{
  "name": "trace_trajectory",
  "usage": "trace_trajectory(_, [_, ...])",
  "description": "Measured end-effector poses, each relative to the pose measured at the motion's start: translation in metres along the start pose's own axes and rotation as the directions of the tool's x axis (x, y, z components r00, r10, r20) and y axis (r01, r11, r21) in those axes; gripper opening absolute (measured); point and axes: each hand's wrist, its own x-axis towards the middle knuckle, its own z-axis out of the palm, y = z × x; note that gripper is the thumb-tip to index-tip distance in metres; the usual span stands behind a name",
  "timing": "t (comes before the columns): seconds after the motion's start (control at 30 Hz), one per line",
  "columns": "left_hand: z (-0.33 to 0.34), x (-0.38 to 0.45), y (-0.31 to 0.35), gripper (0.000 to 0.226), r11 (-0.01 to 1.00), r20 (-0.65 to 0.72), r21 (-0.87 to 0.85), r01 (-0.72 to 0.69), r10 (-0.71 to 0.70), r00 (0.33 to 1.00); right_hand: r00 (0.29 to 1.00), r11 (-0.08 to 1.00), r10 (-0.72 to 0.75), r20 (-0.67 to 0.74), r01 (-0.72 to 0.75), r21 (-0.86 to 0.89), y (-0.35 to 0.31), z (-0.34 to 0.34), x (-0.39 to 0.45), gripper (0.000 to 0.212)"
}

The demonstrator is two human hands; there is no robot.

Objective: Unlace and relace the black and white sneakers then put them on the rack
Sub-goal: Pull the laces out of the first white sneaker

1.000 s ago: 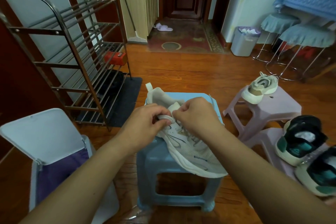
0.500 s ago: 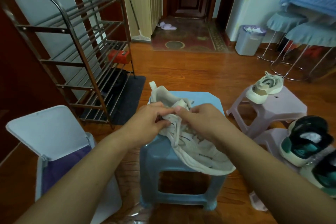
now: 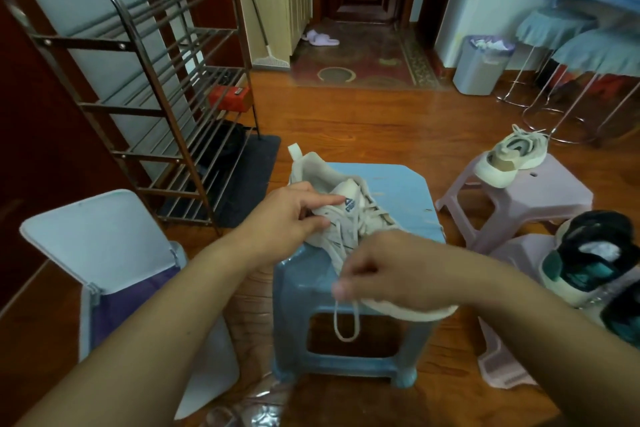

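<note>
Fingers of our right hand (image 3: 391,274) pinch a loose lace (image 3: 344,321) drawn from the pale sneaker (image 3: 349,208) on the blue stool (image 3: 394,191); our left hand (image 3: 287,211) steadies its tongue, fingers mostly straight. We judge unlacing barely begun; the rack (image 3: 166,87) holds no sneakers yet.

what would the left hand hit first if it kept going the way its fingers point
The left hand points right, across the sneaker. Its fingertips already rest by the tongue, so it would likely push into the tongue and laces first.
</note>
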Motion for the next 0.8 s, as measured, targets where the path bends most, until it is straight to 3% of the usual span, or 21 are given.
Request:
trace_trajectory(0.03, [0.001,0.0,0.0,0.04,1.0,-0.004,0.003,-0.004,0.004,1.0,0.972,0.983,0.131,-0.193,-0.102,0.15,0.005,-0.008,0.006,0.045])
trace_trajectory(0.1, [0.002,0.001,0.001,0.041,1.0,-0.015,0.016,-0.009,0.01,1.0,0.821,0.924,0.336,-0.462,-0.194,0.329,0.01,-0.016,0.02,0.052])
trace_trajectory(0.13, [0.003,0.001,0.002,0.042,1.0,-0.018,0.021,-0.014,0.014,1.0,0.773,0.914,0.382,-0.506,-0.235,0.331,0.01,-0.016,0.027,0.053])
trace_trajectory(0.27, [0.003,0.001,-0.001,0.04,0.999,-0.032,0.041,-0.029,0.031,0.999,0.719,0.919,0.39,-0.576,-0.347,0.189,0.014,-0.005,0.054,0.051])
trace_trajectory(0.37, [0.002,-0.001,-0.002,0.039,1.0,-0.035,0.014,-0.008,0.009,0.999,0.708,0.909,0.379,-0.597,-0.407,0.094,0.017,-0.007,0.056,0.037])
trace_trajectory(0.5, [0.001,-0.003,0.0,0.037,1.0,-0.027,-0.016,-0.005,0.004,1.0,0.697,0.897,0.291,-0.655,-0.437,-0.067,0.012,-0.005,0.051,0.038])
trace_trajectory(0.6, [0.0,-0.003,0.001,0.038,1.0,-0.018,-0.011,-0.014,0.014,1.0,0.727,0.89,0.269,-0.632,-0.439,-0.126,0.006,-0.005,0.054,0.034])
trace_trajectory(0.63, [0.0,-0.003,0.001,0.038,1.0,-0.017,-0.006,-0.02,0.02,1.0,0.742,0.908,0.307,-0.596,-0.417,-0.052,0.004,-0.011,0.053,0.029])
trace_trajectory(0.7, [0.0,-0.003,0.001,0.037,0.999,-0.021,0.015,-0.029,0.03,0.999,0.807,0.927,0.367,-0.463,-0.273,0.258,-0.003,-0.021,0.042,0.022])
trace_trajectory(0.77, [0.001,-0.001,-0.001,0.035,0.999,-0.026,0.028,-0.036,0.037,0.999,0.935,0.882,0.239,-0.263,-0.096,0.461,-0.015,-0.023,0.017,0.013])
trace_trajectory(0.8, [0.002,0.0,-0.001,0.036,0.999,-0.027,0.019,-0.032,0.033,0.999,0.988,0.906,0.099,-0.117,-0.041,0.422,-0.022,-0.018,0.004,0.011])
